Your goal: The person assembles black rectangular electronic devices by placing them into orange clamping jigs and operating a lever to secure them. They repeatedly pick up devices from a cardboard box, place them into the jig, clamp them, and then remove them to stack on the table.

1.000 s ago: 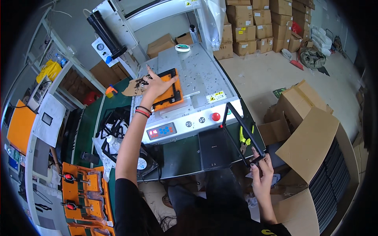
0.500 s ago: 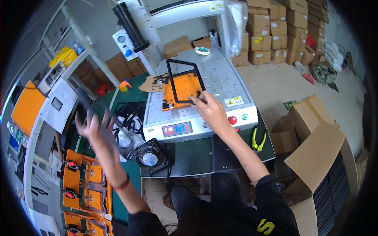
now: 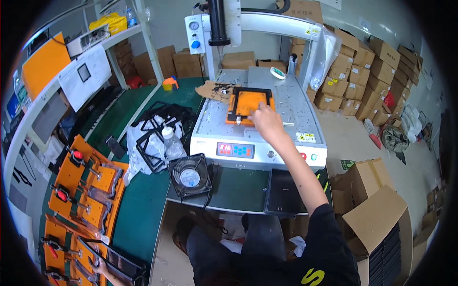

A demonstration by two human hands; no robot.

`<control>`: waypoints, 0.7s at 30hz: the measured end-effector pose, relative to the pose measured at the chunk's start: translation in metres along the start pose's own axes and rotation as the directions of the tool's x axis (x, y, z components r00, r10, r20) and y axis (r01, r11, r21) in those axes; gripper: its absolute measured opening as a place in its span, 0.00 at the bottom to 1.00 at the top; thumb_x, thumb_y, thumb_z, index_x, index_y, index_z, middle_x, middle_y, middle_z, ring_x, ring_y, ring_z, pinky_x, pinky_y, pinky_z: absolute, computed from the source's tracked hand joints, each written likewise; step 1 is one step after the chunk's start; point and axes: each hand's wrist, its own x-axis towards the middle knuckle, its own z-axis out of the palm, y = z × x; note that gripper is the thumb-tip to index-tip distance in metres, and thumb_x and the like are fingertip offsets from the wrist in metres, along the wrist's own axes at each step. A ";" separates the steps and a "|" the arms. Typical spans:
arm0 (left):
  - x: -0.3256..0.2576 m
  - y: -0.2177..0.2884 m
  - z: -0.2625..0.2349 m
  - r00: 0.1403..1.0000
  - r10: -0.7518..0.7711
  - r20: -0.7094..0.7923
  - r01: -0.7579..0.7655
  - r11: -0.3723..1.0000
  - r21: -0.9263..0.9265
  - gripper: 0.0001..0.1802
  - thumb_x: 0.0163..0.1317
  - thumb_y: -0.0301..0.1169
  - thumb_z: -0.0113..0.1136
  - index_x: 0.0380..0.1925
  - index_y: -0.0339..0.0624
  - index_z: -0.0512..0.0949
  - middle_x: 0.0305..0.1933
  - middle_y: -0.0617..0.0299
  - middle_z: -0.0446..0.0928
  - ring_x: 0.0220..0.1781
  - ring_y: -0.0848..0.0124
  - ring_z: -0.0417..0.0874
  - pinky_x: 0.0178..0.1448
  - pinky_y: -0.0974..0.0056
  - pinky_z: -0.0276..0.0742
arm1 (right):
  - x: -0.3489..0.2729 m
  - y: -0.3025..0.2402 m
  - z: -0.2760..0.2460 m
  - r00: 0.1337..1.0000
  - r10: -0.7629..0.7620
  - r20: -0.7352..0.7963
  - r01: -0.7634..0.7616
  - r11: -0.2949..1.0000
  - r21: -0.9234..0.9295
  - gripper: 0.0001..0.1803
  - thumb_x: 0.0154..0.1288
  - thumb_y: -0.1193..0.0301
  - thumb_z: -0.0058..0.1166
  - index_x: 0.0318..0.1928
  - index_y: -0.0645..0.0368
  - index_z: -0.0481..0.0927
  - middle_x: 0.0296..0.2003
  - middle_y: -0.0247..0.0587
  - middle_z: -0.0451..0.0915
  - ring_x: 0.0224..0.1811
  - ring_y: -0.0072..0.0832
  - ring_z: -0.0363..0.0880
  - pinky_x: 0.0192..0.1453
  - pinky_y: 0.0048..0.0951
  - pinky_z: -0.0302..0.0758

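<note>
On the machine bed, a black rectangular frame (image 3: 236,101) lies flat on an orange fixture plate (image 3: 248,101). My right hand (image 3: 267,123) is over the plate's near right corner, fingers bent and closed at the frame's near edge, which the hand partly hides. Low at the left, my left hand (image 3: 101,268) is closed on the edge of another black frame (image 3: 125,260) with a dark, shiny inside. That frame is tilted beside orange clamp fixtures (image 3: 71,195) with red-handled clamps.
A small fan (image 3: 190,177) stands before the machine's control panel (image 3: 235,149). Left of it are a clear bottle (image 3: 171,143) and black frames (image 3: 151,150) on white plastic. A black box (image 3: 281,190) lies at the front edge; an open carton (image 3: 374,214) stands at right.
The right hand has lowered the tilted frame flat onto the orange plate. My left hand has moved down and left to the clamp fixtures with a dark frame. The view has turned left.
</note>
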 end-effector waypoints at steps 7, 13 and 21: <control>-0.015 -0.025 0.030 0.995 -0.035 0.097 0.050 0.986 -0.161 0.49 0.53 0.53 0.59 0.69 0.55 0.45 0.73 0.58 0.51 0.70 0.45 0.56 0.64 0.33 0.53 | -0.049 -0.010 -0.035 0.929 0.162 -0.332 -0.073 0.961 0.266 0.21 0.60 0.68 0.56 0.53 0.62 0.75 0.47 0.52 0.73 0.48 0.45 0.73 0.48 0.43 0.73; -0.017 -0.066 0.061 0.898 0.020 0.439 0.093 0.968 -0.234 0.55 0.45 0.51 0.65 0.69 0.57 0.42 0.73 0.55 0.46 0.70 0.42 0.54 0.61 0.33 0.58 | -0.188 0.014 -0.001 0.817 0.435 -0.379 -0.496 0.865 -0.075 0.29 0.62 0.75 0.50 0.64 0.65 0.60 0.56 0.50 0.70 0.57 0.45 0.69 0.64 0.48 0.60; -0.042 -0.073 0.089 0.837 0.050 0.545 0.126 0.952 -0.280 0.56 0.41 0.54 0.65 0.69 0.63 0.45 0.74 0.56 0.44 0.70 0.38 0.51 0.60 0.29 0.53 | -0.213 0.021 0.002 0.808 0.493 -0.321 -0.510 0.860 0.038 0.34 0.59 0.76 0.53 0.65 0.67 0.57 0.54 0.51 0.70 0.61 0.43 0.67 0.69 0.52 0.53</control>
